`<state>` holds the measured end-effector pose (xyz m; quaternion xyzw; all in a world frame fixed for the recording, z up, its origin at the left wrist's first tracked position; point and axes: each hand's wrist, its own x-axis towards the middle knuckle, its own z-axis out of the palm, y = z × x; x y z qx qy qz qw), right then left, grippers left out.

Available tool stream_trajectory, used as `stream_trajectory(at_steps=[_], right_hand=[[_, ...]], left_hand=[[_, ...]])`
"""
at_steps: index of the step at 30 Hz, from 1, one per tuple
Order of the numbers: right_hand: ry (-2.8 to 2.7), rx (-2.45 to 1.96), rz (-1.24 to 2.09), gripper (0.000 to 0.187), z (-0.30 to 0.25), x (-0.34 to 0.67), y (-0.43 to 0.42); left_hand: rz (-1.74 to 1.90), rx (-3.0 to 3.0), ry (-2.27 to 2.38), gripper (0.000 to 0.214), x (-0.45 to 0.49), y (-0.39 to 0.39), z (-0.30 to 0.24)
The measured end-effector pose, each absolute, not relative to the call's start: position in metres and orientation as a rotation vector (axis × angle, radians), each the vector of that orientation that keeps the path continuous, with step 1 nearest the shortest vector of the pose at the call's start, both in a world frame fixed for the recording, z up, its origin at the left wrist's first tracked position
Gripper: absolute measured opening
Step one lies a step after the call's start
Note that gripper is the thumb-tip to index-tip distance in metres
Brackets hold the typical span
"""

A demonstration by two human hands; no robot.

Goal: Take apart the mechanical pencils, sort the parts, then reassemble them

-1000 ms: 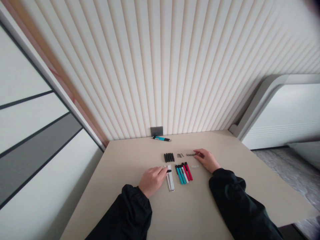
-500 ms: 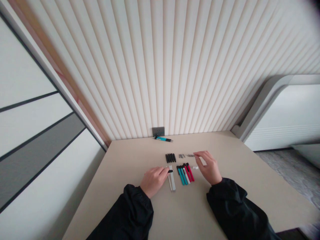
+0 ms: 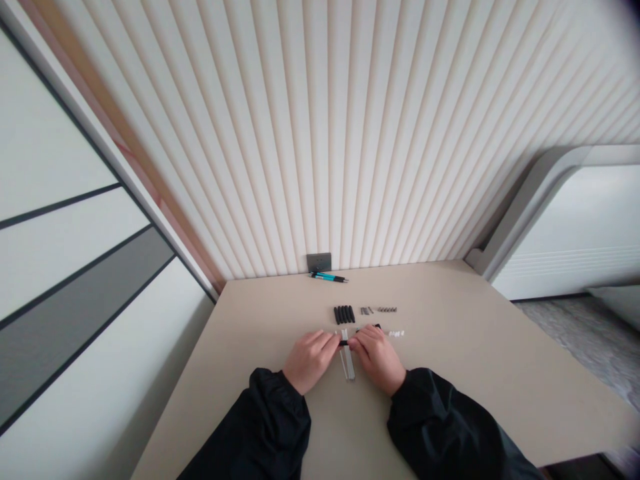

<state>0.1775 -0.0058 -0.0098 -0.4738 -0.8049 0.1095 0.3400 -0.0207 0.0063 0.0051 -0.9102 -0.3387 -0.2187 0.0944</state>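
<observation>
My left hand (image 3: 310,360) and my right hand (image 3: 377,357) meet fingertip to fingertip over a small black pen piece (image 3: 343,343), both pinched on it. Just below lie thin white pen refills (image 3: 349,363) in a row. My right hand covers most of the coloured pen barrels; only their black tips (image 3: 373,327) show. A row of black grips (image 3: 343,314) lies farther back, with small metal tips (image 3: 366,311) and springs (image 3: 387,309) to its right. Tiny white pieces (image 3: 396,333) lie right of my right hand.
The beige table (image 3: 475,373) meets a ribbed white wall. A finished blue and black pen pair (image 3: 327,277) lies by a grey wall socket (image 3: 319,261). A white cabinet (image 3: 575,227) stands at the right, a panelled wall at the left.
My right hand left the springs at the back right and came left and down to meet my left hand at the black piece. My left hand stayed put.
</observation>
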Motion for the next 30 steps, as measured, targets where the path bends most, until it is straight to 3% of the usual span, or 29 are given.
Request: stream_trajectory(at_steps=[5,17,26,30], right_hand=[[-2.08,-1.156,0.341,0.033,-0.014,0.178,-0.006],[-2.234,-1.037,0.113,0.026,-0.005,0.179,-0.008],[-2.095,-1.144,0.469,0.039,0.0,0.176,-0.007],[-2.165,-1.152,0.551,0.036,-0.005,0.177,-0.005]], left_hand=[[-0.624,-2.712,-0.977,0.02,-0.022,0.004,0.008],[-0.663,-2.758,-0.983,0.019,-0.026,0.004,0.002],[-0.56,-2.566,-0.929,0.023,-0.027,-0.003,0.014],[-0.528,-2.568,-0.877,0.023,-0.026,-0.005,0.011]])
